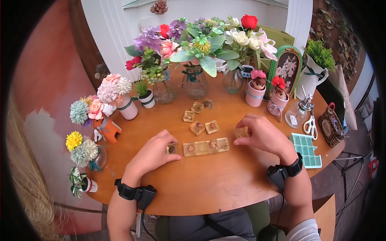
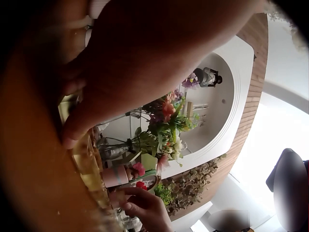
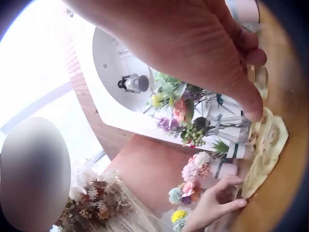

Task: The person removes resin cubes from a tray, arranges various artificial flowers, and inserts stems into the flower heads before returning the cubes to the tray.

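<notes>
Small clear, amber-tinted blocks with little brown pieces inside stand on the wooden table. Several line up in a front row (image 1: 201, 148), side by side. My left hand (image 1: 149, 152) holds a similar block with a dark centre (image 1: 171, 149) between thumb and fingers, just left of the row. To the row's right, my right hand (image 1: 260, 136) pinches another clear block (image 1: 241, 133), partly hidden by the fingers. Behind the row sit more loose blocks, among them a pair (image 1: 212, 126) close by and others (image 1: 188, 116) farther back. The right wrist view shows the row (image 3: 270, 140) below my right thumb.
Glass vases of flowers (image 1: 196, 82) line the back. Pink pots (image 1: 254, 95), a glass spray bottle (image 1: 295, 116), white scissors (image 1: 310, 127) and a mint-green divided tray (image 1: 306, 150) stand on the right. An orange animal-shaped planter (image 1: 110, 130) and small potted plants are at left.
</notes>
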`<state>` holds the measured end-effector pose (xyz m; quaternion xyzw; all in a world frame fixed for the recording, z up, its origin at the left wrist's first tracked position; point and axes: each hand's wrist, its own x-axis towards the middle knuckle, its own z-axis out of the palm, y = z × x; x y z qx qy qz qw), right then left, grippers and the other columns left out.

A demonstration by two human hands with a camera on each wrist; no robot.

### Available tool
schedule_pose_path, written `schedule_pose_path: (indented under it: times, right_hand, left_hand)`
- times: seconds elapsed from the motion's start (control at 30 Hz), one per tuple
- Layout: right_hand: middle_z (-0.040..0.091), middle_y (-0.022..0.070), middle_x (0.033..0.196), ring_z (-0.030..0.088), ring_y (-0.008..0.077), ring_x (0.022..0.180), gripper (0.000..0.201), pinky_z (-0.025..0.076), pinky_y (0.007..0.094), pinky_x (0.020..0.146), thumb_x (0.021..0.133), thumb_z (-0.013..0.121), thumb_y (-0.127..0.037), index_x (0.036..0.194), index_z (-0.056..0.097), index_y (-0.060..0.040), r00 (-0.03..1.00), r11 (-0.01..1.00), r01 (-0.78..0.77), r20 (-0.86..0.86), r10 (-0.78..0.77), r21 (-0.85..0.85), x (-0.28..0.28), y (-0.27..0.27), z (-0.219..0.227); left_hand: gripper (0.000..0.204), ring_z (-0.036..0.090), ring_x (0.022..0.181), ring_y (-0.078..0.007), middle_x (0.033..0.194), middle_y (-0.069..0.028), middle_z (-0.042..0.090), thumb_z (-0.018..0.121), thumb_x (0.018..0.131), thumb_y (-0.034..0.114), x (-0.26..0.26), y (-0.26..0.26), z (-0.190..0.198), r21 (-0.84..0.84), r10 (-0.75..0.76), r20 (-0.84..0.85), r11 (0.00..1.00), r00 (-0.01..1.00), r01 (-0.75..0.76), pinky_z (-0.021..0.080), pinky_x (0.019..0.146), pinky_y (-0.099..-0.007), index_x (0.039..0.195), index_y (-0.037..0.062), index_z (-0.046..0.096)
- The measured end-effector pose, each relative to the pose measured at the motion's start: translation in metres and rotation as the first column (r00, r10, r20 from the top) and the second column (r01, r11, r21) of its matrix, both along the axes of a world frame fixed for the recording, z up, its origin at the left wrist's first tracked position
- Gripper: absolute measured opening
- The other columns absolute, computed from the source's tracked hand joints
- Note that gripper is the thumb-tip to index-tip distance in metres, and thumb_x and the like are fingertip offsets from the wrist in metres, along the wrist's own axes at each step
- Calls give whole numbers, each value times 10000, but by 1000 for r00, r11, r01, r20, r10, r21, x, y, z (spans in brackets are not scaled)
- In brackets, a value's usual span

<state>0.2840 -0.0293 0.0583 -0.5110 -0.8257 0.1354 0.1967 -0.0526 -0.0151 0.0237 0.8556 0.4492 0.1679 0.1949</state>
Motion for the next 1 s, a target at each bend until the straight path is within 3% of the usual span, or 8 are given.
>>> schedule_pose_path:
  times: [0.13,0.37,0.53,0.77,0.83,0.93,1.0]
  right_hand:
    - [629,196,1056,615,381,1017,446,500,430,900,779,796,-243,1110,660,23,993,975,-50,93,72,-218,0,6,-12]
    - [611,181,1103,603,372,1051,406,498,416,911,812,745,-184,1183,652,-47,988,969,-111,84,132,-219,6,5,-14]
    - [588,182,1120,599,369,1051,408,489,413,932,827,723,-173,1208,635,-55,988,959,-12,142,55,-283,-1,3,-7]
    - [579,182,1136,592,374,1064,419,486,416,939,832,746,-203,1193,625,-29,996,976,-74,42,85,-204,-3,4,-18]
    - [582,156,1048,632,322,902,413,523,407,787,830,759,-212,1169,626,-17,987,975,-156,7,159,-159,-7,5,-25]
    - [581,153,1043,631,321,860,416,518,414,769,827,760,-205,1172,622,-19,979,978,-202,11,203,-41,-10,7,-37]
    - [584,152,1036,631,321,844,414,518,414,768,827,760,-202,1170,622,-17,981,979,-195,9,195,-59,-12,6,-34]
  left_hand:
    - [404,573,785,-249,955,-107,549,837,754,189,7,-2,-1,-5,-23,49,1000,999,24,489,735,-355,1057,5,645]
    - [398,557,743,-205,939,-87,536,837,755,177,8,-2,-4,-10,-49,85,999,995,50,485,703,-329,1062,10,646]
    - [404,560,744,-201,926,-82,539,838,757,182,11,-2,-5,15,-68,97,998,993,67,489,706,-326,1071,17,643]
    - [406,581,754,-203,947,-83,564,836,764,200,14,-3,-7,71,-99,121,993,988,91,496,706,-324,1079,20,652]
    - [384,583,752,-205,956,-84,570,831,770,194,15,-3,-6,20,-68,112,998,991,66,500,700,-323,1064,16,661]
    - [369,585,753,-202,953,-83,572,831,771,187,16,-3,-8,27,-62,106,998,992,60,503,695,-321,1047,8,665]
    - [371,585,752,-200,949,-83,572,834,767,186,15,-1,-8,27,-76,117,997,990,74,503,693,-319,1042,4,665]
